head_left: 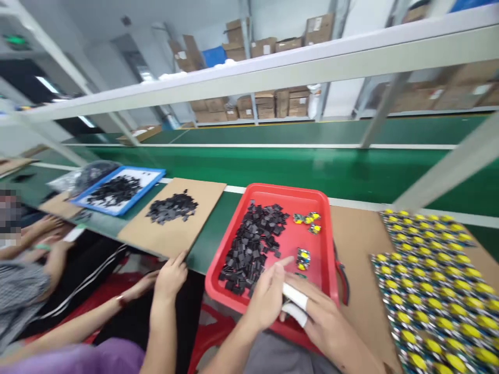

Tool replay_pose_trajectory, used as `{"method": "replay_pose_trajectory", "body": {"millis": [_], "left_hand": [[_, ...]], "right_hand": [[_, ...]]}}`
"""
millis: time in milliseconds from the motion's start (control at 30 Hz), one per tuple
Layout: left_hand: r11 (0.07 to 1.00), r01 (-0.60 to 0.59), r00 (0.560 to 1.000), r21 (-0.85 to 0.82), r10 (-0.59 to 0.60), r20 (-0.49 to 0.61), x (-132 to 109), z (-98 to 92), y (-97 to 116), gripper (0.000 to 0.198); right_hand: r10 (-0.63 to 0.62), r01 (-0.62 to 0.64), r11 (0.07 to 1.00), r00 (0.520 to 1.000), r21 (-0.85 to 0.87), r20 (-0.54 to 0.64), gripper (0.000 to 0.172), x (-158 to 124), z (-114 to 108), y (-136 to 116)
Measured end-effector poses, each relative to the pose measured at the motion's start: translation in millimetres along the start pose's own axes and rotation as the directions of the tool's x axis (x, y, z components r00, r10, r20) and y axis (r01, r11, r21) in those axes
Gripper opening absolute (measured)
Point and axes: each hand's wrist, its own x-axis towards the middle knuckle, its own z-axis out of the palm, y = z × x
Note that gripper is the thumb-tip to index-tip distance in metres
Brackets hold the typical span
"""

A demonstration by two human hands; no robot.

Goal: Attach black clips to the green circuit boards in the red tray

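My left hand (268,297) and my right hand (322,317) meet over the near edge of a red tray (327,228). White tape wraps two fingers of my right hand. The fingers of both hands curl in toward each other, and whatever is between them is hidden. In the tray lie a heap of small black parts (251,244) and a few yellow-and-blue pieces (306,218). One of these pieces (303,258) lies just beyond my fingertips.
Sheets of yellow-and-blue pieces (432,280) cover the cardboard to the right. A co-worker's hand (171,275) rests by a cardboard sheet (195,228) with black parts. Farther left is a blue tray (154,174) and another person. A green conveyor (312,171) runs behind.
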Motion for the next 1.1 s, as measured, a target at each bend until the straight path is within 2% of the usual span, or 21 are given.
{"method": "replay_pose_trajectory", "body": {"millis": [67,167,233,300,433,500,567,633,667,767,867,1000,1100], "left_hand": [[0.995,-0.009,0.99,-0.095,-0.004,-0.138,-0.5,10.4,-1.7,0.09],[0.969,-0.086,0.924,-0.234,-0.01,-0.381,-0.4,26.1,-5.0,0.083],[0.944,-0.124,0.896,-0.305,-0.025,-0.443,-0.8,31.4,-6.6,0.08],[0.951,-0.148,0.896,-0.27,0.014,-0.444,-0.8,28.1,-6.8,0.076],[0.987,-0.155,0.93,0.047,0.162,-0.329,8.1,5.1,-3.8,0.063],[0.966,-0.169,0.959,0.194,0.207,-0.192,14.2,-2.4,-2.7,0.056],[0.932,-0.215,0.974,0.292,0.226,-0.004,15.9,-4.3,-2.9,0.049],[0.896,-0.265,0.963,0.356,0.226,0.148,11.9,-4.7,-4.8,0.045],[0.874,-0.288,0.955,0.391,0.231,0.188,8.3,-5.9,-6.5,0.045],[0.781,-0.314,0.949,0.541,0.24,0.204,-4.3,-15.0,-14.0,0.046],[0.717,-0.294,0.955,0.631,0.189,0.23,-13.8,-25.5,-21.2,0.056],[0.732,-0.285,0.952,0.618,0.138,0.274,-16.9,-34.8,-24.1,0.062],[0.728,-0.293,0.95,0.62,0.148,0.275,-14.7,-42.1,-25.7,0.068]], "right_hand": [[-0.048,0.047,0.999,0.998,-0.022,-0.045,0.068,-6.3,6.5,6.5],[-0.061,0.053,0.996,0.992,-0.07,-0.11,0.066,-12.9,13.6,9.7],[-0.044,0.034,0.997,0.987,-0.07,-0.152,0.064,-13.6,13.3,5.1],[-0.019,0.013,0.999,0.989,-0.038,-0.148,0.065,-9.7,7.5,-1.1],[0.106,-0.107,0.993,0.994,-0.048,-0.013,0.063,8.5,-15.7,5.6],[0.241,-0.24,0.964,0.971,-0.113,-0.008,0.059,17.7,-26.6,20.4],[0.335,-0.333,0.925,0.942,-0.182,-0.016,0.051,24.0,-32.2,35.9],[0.347,-0.328,0.916,0.937,-0.232,0.047,0.046,26.1,-32.0,45.7],[0.333,-0.303,0.922,0.938,-0.242,0.096,0.046,25.6,-30.7,47.5],[0.302,-0.25,0.938,0.93,-0.242,0.21,0.051,21.9,-28.4,41.8],[0.335,-0.272,0.925,0.912,-0.266,0.235,0.047,24.1,-33.6,30.8],[0.333,-0.255,0.916,0.913,-0.31,0.235,0.033,44.4,-41.8,26.3],[0.328,-0.219,0.887,0.919,-0.407,0.219,0.028,67.2,-35.5,32.0]]}}
